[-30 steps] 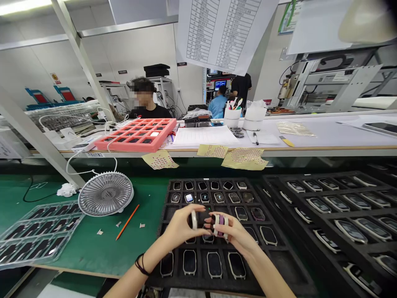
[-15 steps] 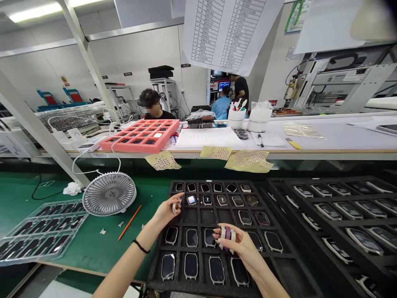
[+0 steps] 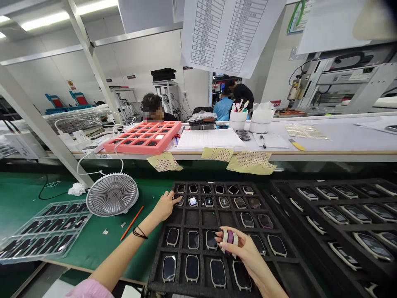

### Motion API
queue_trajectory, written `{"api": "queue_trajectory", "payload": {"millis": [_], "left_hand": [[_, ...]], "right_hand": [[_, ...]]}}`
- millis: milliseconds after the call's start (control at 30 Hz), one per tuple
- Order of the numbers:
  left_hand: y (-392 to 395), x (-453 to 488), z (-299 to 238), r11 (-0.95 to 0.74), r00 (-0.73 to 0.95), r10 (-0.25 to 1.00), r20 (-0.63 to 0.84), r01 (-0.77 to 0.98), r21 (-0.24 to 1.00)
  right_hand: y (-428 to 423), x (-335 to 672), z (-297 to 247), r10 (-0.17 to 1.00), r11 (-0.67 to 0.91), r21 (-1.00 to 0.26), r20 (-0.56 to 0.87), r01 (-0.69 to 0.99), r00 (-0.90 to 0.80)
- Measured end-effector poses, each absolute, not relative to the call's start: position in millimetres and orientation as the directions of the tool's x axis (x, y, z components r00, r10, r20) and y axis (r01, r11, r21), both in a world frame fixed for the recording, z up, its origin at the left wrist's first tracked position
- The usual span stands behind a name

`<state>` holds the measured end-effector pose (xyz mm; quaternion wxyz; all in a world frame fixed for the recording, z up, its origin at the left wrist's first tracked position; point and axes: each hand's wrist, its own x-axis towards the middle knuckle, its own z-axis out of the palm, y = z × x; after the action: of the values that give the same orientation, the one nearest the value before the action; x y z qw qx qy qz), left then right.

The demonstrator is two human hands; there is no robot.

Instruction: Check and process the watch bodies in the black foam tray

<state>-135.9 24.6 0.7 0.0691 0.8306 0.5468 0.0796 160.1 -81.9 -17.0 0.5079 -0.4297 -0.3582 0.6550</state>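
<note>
The left hand, open, touches a watch in a black foam tray; the right hand grips white-and-purple bands.

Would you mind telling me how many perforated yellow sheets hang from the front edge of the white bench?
3. The first sheet hangs furthest left, while the second sheet and third sheet hang side by side to its right. Others may be hidden outside the view.

"What's overhead?"

"Long fluorescent ceiling lights glowing white, and a white printed sheet hanging down."

"And the walls?"

"Smooth white panelled walls, crossed by a slanted pale steel post."

"Furniture?"

"A long white-topped workbench with a wooden edge, blue-framed red seats far off, and a grey metal machine at the right."
</note>
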Motion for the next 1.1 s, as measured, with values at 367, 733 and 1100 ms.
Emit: {"api": "queue_trajectory", "payload": {"millis": [367,733,1100], "left_hand": [[28.7,-130.2,19.4,-0.452,0.454,0.886,0.089,0.891,-0.048],[33.5,-86.5,0.6,-0.521,0.526,0.850,0.027,0.847,-0.104],[40.8,-71.9,17.8,-0.523,0.527,0.849,0.039,0.848,-0.084]], "right_hand": [[-82.3,161.1,-19.3,0.974,-0.222,-0.901,-0.184,-0.374,-0.133],[-84.6,161.4,-16.7,0.975,-0.219,-0.890,-0.184,-0.400,-0.123],[-84.2,162.8,-17.7,0.976,-0.207,-0.882,-0.158,-0.425,-0.146]]}}
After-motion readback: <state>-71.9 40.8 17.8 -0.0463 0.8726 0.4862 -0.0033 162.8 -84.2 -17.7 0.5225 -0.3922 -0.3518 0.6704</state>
